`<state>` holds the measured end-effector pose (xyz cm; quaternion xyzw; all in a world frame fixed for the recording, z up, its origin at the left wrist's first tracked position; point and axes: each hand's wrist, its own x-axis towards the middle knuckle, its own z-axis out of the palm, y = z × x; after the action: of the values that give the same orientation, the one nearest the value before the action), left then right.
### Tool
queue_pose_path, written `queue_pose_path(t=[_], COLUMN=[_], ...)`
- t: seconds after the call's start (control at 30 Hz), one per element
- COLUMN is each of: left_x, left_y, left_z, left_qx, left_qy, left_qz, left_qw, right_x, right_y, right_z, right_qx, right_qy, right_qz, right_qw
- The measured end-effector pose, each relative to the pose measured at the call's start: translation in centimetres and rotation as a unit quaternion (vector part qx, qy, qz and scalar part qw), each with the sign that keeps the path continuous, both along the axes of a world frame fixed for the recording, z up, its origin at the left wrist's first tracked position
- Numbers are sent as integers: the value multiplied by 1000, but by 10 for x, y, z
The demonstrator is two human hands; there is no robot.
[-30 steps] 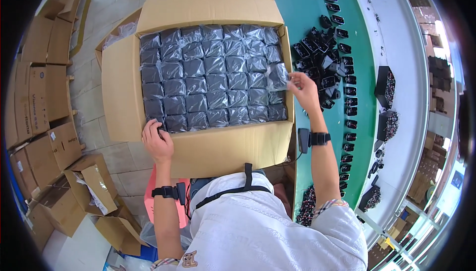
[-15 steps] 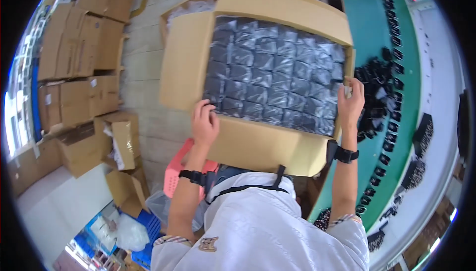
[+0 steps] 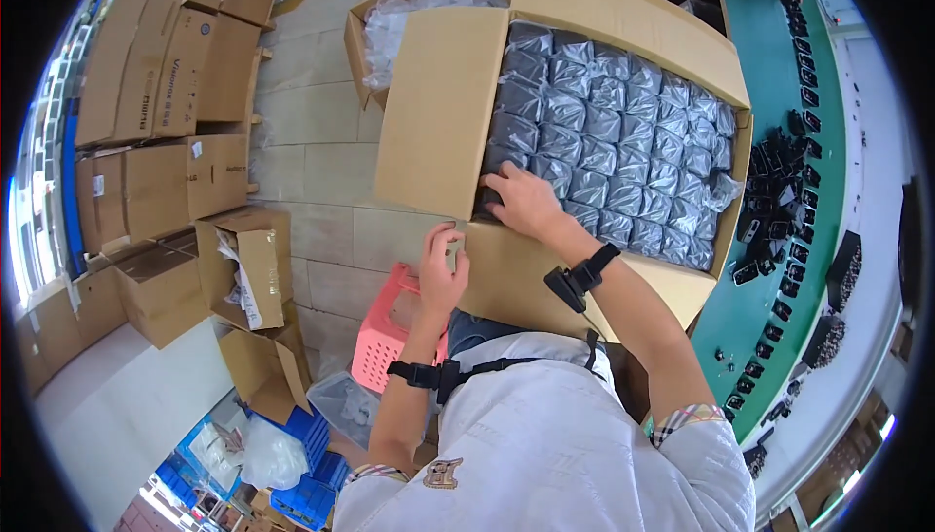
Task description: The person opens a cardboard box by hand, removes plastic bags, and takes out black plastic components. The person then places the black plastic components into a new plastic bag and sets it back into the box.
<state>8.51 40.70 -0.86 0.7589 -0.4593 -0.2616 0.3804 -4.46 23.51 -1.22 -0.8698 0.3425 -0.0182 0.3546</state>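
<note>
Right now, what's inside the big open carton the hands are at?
Rows of dark packs in clear plastic show in the open carton. The right hand hides part of its near-left corner, and the top layer covers anything beneath.

Left forearm (image 3: 397, 420): is slanting toward a point between 12 and 1 o'clock.
Left hand (image 3: 443, 264): is curving loosely, its fingers (image 3: 443, 237) bending at the top and the thumb standing apart toward 4 o'clock.
Right forearm (image 3: 643, 310): is angling toward 11 o'clock.
Right hand (image 3: 526, 203): is sitting at 2 o'clock from the left, its back facing up, fingers bending toward 9 or 10 o'clock, grip unclear.
</note>
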Motion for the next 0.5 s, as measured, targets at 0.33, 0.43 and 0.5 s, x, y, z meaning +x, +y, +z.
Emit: queue_pose_path(t=[0.33,0.43,0.5], left_x=[62,76,84], left_y=[-1,-7,-8], left_z=[-6,1,7], left_qx=[7,-12,-35], left_qy=[117,128,125], left_qz=[-114,-117,-114], left_qw=[987,985,985], right_x=[27,22,13], right_y=[22,27,31], right_z=[-16,-8,13], right_qx=[-51,-50,-3], right_qy=[40,30,-10], right_qz=[-115,-153,-200], right_qw=[991,986,980])
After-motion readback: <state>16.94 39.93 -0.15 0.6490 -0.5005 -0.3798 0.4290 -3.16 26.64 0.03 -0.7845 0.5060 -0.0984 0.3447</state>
